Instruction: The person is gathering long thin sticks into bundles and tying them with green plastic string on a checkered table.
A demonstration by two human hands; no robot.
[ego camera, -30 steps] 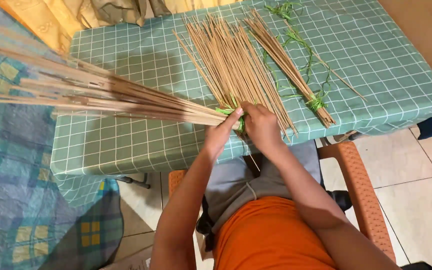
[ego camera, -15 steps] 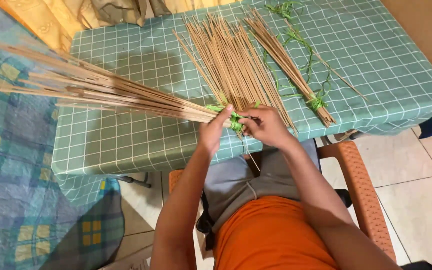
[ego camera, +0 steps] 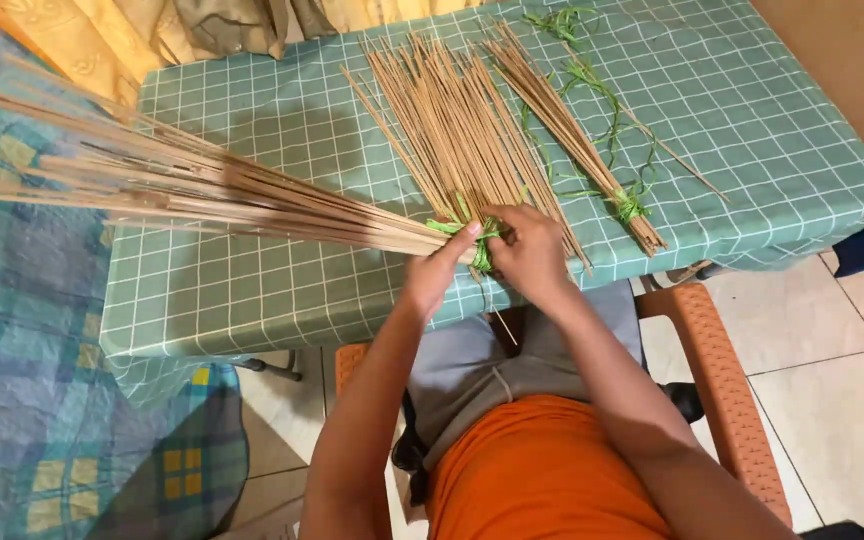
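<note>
A long bundle of thin tan sticks (ego camera: 202, 190) fans out to the left above the table, its gathered end at my hands. My left hand (ego camera: 439, 272) pinches that end together with a green strip (ego camera: 455, 228) wound around it. My right hand (ego camera: 527, 250) grips the same green strip and the bundle's end from the right. Behind my hands a loose heap of sticks (ego camera: 452, 120) lies on the green checked tablecloth (ego camera: 282, 290).
A smaller stick bundle tied with green strip (ego camera: 592, 150) lies to the right, with loose green strips (ego camera: 577, 45) near it. An orange plastic chair arm (ego camera: 727, 390) is at my right. A patterned blue cloth (ego camera: 22, 380) lies at left, yellow curtains (ego camera: 202, 25) behind.
The fanned bundle's far end has risen slightly and its tied end shifted a little. My hands have moved closer together on the green strip at the bundle's end.
</note>
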